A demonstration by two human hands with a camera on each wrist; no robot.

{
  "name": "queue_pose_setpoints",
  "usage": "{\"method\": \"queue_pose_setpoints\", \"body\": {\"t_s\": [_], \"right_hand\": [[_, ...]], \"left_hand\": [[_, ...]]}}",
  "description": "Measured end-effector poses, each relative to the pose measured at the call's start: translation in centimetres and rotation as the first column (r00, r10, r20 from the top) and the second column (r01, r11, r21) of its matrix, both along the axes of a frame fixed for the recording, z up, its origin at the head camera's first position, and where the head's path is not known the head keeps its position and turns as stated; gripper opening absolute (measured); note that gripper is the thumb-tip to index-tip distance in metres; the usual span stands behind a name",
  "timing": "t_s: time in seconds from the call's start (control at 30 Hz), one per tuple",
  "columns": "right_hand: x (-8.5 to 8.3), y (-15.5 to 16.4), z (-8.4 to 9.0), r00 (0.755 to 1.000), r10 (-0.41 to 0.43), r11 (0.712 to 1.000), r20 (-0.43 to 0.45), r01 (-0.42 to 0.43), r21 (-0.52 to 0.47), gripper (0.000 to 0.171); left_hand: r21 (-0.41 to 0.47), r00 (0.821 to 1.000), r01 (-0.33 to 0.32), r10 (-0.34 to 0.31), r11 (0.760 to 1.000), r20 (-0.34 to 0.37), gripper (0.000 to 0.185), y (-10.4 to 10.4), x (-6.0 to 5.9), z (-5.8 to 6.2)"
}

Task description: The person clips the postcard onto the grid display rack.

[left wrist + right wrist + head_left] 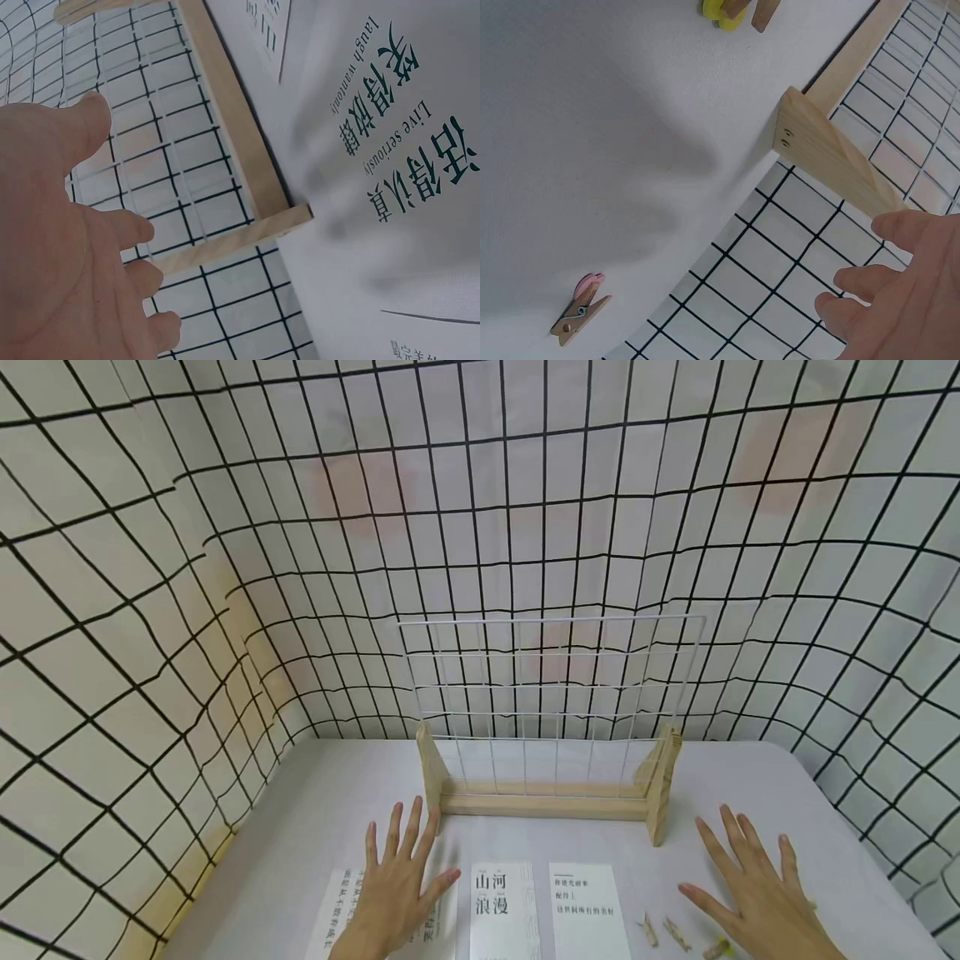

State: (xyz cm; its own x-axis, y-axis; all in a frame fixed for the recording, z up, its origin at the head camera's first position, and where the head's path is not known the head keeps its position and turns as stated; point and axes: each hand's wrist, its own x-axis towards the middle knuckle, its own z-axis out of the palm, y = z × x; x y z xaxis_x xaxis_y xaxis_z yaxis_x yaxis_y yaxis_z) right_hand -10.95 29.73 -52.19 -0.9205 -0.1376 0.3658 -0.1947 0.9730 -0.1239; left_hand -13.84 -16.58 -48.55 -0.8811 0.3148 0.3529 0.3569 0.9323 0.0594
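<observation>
My left hand [392,893] is spread with fingers straight over printed cards at the front left, holding nothing. It partly covers a card with dark lettering [375,127]. To its right lie a card with large characters [504,931] and one with smaller lines of text [588,935]. Fingers apart, my right hand [761,902] is at the front right, also holding nothing. Beside and under it lie small wooden clothespins [677,933], one with a yellow ornament [722,947]. In the right wrist view, a clothespin with a pink ornament [577,311] lies apart.
Behind the hands stands a rack with a wooden base [543,807] and an upright white wire grid [555,687]. Its wooden end pieces [660,785] rise between the hands. Black netting [506,497] surrounds the white table [330,793] at the back and sides.
</observation>
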Motion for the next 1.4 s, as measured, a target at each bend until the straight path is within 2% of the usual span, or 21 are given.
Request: {"method": "queue_pose_setpoints", "body": {"t_s": [0.23,0.5,0.73,0.83,0.97,1.17,1.4], "right_hand": [[0.5,0.1,-0.8,1.0,0.003,1.0,0.006,-0.002,-0.005,0.105],[1.0,0.1,-1.2,1.0,0.029,1.0,0.0,-0.029,0.007,0.102],[1.0,-0.1,-0.8,0.999,0.05,0.999,0.016,-0.05,0.003,0.09],[0.8,-0.3,-0.7,0.997,0.069,0.998,0.022,-0.069,-0.013,0.086],[1.0,-0.5,-1.1,0.996,0.082,0.997,0.039,-0.082,-0.01,0.082],[1.4,-0.8,-1.6,0.993,0.091,0.996,0.07,-0.091,-0.006,0.079],[2.1,-0.9,-1.3,0.991,0.092,0.996,0.1,-0.09,-0.03,0.077]], "left_hand": [[0.001,1.0,0.008,-0.008,1.0,-0.026,0.083,0.0,0.3,-0.4],[0.011,0.999,0.021,-0.021,1.0,0.039,0.084,0.4,0.5,-0.5],[-0.004,0.994,0.101,-0.101,0.995,0.03,0.082,2.0,0.3,-0.5],[-0.023,0.986,0.15,-0.148,0.988,0.074,0.082,3.0,0.2,-0.7],[-0.042,0.958,0.248,-0.238,0.968,0.157,0.081,4.8,-0.2,-1.3],[-0.007,0.895,0.374,-0.359,0.927,0.266,0.075,7.2,-1.7,-2.3],[0.117,0.787,0.433,-0.438,0.894,0.435,0.08,8.7,-4.1,-2.5]]}}
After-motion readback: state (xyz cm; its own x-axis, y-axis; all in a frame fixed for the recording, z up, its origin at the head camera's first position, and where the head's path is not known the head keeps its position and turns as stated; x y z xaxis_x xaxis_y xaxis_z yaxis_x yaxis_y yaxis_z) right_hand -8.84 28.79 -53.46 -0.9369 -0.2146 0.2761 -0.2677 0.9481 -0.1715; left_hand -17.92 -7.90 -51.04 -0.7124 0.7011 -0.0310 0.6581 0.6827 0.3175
